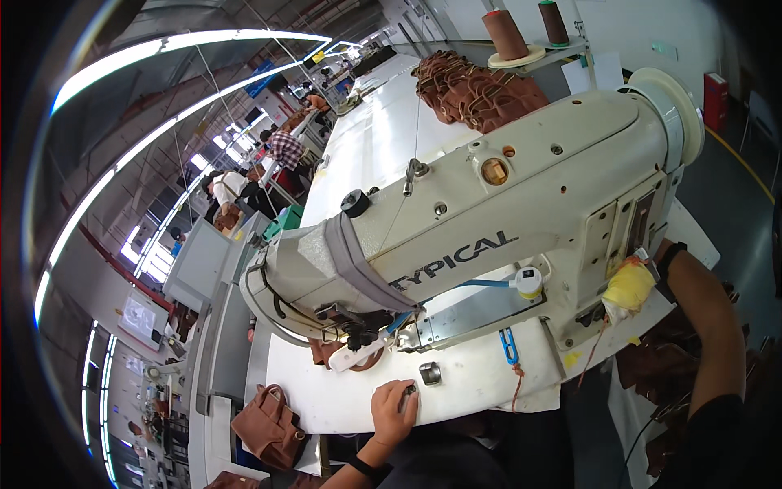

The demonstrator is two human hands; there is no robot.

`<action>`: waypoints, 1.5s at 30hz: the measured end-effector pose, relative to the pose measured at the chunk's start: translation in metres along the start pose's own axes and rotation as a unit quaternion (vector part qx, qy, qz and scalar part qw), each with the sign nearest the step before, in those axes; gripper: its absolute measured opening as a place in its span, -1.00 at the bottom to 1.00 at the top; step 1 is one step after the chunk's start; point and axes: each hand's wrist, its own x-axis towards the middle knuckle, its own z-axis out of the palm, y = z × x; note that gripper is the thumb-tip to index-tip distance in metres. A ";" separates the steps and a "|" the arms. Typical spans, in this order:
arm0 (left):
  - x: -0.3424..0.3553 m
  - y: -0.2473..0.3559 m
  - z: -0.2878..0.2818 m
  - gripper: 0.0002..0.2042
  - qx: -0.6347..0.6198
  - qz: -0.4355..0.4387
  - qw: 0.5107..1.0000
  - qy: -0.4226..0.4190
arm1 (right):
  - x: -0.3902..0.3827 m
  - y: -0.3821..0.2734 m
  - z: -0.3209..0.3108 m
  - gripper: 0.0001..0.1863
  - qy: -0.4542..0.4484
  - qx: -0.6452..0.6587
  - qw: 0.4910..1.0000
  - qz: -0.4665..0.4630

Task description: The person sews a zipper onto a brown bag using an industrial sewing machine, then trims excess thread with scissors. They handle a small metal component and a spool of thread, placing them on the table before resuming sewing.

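Note:
My left hand (394,412) rests at the front edge of the white tabletop (326,403), its fingers closed round a small dark metal piece (409,393). Just beyond it stands a short shiny metal piece (430,373), apart from the fingers. A large cream sewing machine (521,187) spans the table ahead of me. My right forearm (705,301) reaches up along the machine's right end, below the handwheel (672,114). The fingers of that hand are hidden behind the machine. Brown leather (326,350) lies beneath the needle end, partly under a white object (358,355).
Blue thread snips (509,346) lie right of the metal pieces. A yellow wad (629,285) hangs at the machine's right. A brown leather bag (269,425) sits at the table's left corner. Brown leather pieces (481,90) are piled behind; thread cones (507,34) stand above.

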 end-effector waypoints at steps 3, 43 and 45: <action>-0.002 -0.003 0.001 -0.74 -0.002 0.001 1.000 0.005 | 0.000 -0.007 0.001 -0.34 -0.007 0.012 1.000 -0.008; -0.001 -0.002 0.000 -0.74 -0.011 0.016 1.000 0.017 | -0.023 -0.026 0.016 -0.65 -0.009 0.177 0.984 -0.008; -0.004 -0.004 -0.002 -0.74 -0.011 0.013 1.000 0.019 | -0.023 -0.027 0.019 -0.66 -0.008 0.184 0.983 -0.004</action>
